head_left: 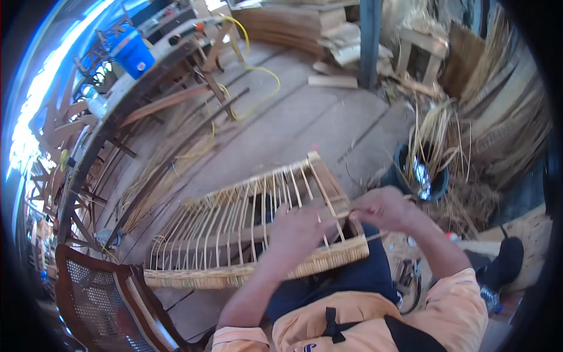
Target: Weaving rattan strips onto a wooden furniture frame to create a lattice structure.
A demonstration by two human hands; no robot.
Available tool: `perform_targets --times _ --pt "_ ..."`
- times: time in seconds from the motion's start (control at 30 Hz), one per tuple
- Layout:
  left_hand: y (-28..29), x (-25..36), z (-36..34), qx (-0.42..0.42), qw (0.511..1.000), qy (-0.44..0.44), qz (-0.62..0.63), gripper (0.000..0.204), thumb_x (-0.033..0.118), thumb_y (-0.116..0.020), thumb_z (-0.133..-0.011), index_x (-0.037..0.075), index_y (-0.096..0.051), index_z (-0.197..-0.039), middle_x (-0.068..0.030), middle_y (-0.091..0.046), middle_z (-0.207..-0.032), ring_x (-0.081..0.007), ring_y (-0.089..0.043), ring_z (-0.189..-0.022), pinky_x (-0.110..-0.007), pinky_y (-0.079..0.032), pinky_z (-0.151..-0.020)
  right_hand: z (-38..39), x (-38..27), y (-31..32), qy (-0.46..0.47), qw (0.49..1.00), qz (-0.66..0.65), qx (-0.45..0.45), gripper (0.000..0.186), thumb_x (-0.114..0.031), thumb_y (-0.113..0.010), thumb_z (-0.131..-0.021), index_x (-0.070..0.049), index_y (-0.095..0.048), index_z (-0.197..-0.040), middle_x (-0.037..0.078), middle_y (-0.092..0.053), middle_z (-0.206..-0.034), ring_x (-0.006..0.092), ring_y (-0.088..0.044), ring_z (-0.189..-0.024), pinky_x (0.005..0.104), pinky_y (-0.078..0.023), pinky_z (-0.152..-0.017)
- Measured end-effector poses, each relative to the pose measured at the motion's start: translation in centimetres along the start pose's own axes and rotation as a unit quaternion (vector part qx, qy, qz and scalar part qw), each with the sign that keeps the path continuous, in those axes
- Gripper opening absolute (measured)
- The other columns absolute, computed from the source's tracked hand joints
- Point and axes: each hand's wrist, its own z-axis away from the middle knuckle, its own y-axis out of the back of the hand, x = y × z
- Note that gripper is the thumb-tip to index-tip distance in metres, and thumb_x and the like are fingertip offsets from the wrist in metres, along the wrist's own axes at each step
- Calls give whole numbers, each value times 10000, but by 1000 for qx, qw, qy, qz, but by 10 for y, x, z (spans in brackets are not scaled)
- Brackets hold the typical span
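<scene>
You appear mid-weave, your right hand (384, 208) pinching a strand (339, 216) near the frame's (316, 262) right end, left hand (296, 227) half-curled, grip indeterminable; tensioning seems called for next.

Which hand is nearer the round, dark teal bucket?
Right: right hand just below and left of the bucket in view; left hand farther left, over the wooden cane-strung frame.

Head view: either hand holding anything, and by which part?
Right hand seems to pinch a pale strip, exact spot hidden by fingers. Left hand, blurred over the woven frame: hold cannot be told.
</scene>
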Motion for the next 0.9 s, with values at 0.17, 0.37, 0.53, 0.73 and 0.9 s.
perform_targets --times 0.17,0.37,0.53,0.73,0.9 --pt "-35 -59 19 -207 952 131 184 349 367 -513 -924 51 -654 -971 -149 -638 -761 -305 -630 -722 -374 -471 -658 25 50 23 -69 979 180 -69 204 -292 -628 -829 -97 -687 -816 120 -656 -803 318 -627 -782 418 -481 -671" --pt "-99 3 -16 -109 989 12 94 279 323 -563 -898 64 -657 -860 -146 -629 -722 -336 -624 -707 -429 -464 -631 16 52 -42 -101 984 66 -129 258 -352 -546 -881 -122 -651 -935 138 -649 -808 354 -626 -806 464 -480 -686" --pt "-116 -20 -20 -163 981 75 69 329 393 -564 -880 85 -660 -817 -118 -655 -711 -326 -648 -712 -441 -501 -651 26 68 -51 -189 967 67 -155 251 -305 -515 -903 -79 -622 -931 169 -657 -864 360 -629 -860 464 -491 -746" --pt "-129 -28 -15 -180 964 144 131 282 342 -591 -869 72 -667 -901 -132 -661 -753 -330 -644 -792 -433 -492 -711 40 90 -65 -159 982 -32 -94 230 -265 -514 -899 -87 -643 -967 170 -649 -850 365 -622 -826 449 -485 -721" --pt "-161 -64 18 13 995 94 -41 270 232 -592 -856 51 -644 -1050 -120 -510 -1246 -337 -417 -1214 -502 -324 -992 36 97 -68 -200 976 -1 -89 225 -244 -550 -873 -58 -653 -947 163 -649 -818 362 -619 -802 444 -471 -697"
